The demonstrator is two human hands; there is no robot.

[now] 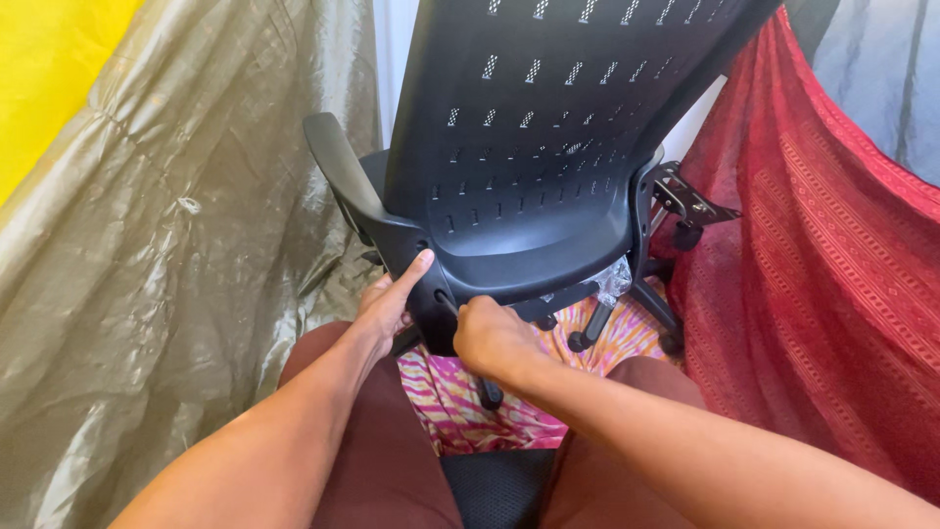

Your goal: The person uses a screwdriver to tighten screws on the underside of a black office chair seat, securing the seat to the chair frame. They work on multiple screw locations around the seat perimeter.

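A black office chair (534,147) stands in front of me, its perforated plastic backrest facing me and tilted. My left hand (387,302) grips the lower left frame of the chair under the armrest (338,167), thumb pressed on the plastic. My right hand (490,338) is closed in a fist around a thin tool or bolt at the frame's lower edge; what it holds is mostly hidden. The chair's wheeled base (627,309) shows below the seat.
An olive-green sheet (166,274) hangs on the left, with yellow cloth (49,69) at the top left. A red patterned fabric (813,264) drapes on the right. A pink and yellow patterned cloth (470,392) covers the floor. My knees are in brown trousers.
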